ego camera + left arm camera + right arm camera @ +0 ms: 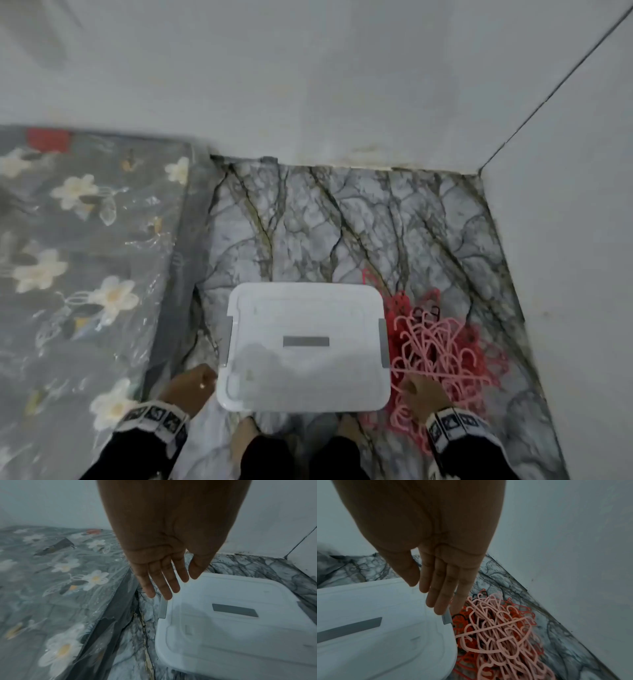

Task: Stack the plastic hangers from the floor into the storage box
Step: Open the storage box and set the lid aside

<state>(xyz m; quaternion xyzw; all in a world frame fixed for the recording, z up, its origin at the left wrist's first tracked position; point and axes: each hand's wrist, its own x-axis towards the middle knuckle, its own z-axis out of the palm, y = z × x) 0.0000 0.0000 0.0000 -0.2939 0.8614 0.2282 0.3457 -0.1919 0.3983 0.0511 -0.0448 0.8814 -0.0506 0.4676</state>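
A white storage box (305,346) stands on the marble floor with its lid on; grey latches sit on its left and right sides. A tangled pile of pink and red plastic hangers (442,346) lies on the floor against the box's right side. My left hand (191,382) hovers at the box's near left corner. In the left wrist view its fingers (164,585) are straight, just above the left latch (163,609). My right hand (424,392) is over the near edge of the pile. Its straight fingers (441,595) reach down to the right latch (447,618), beside the hangers (501,635). Neither hand holds anything.
A mattress (78,274) in a grey flowered cover under clear plastic lies along the left. White walls close the floor (342,222) at the back and on the right, meeting in a corner. My feet (246,435) stand just behind the box.
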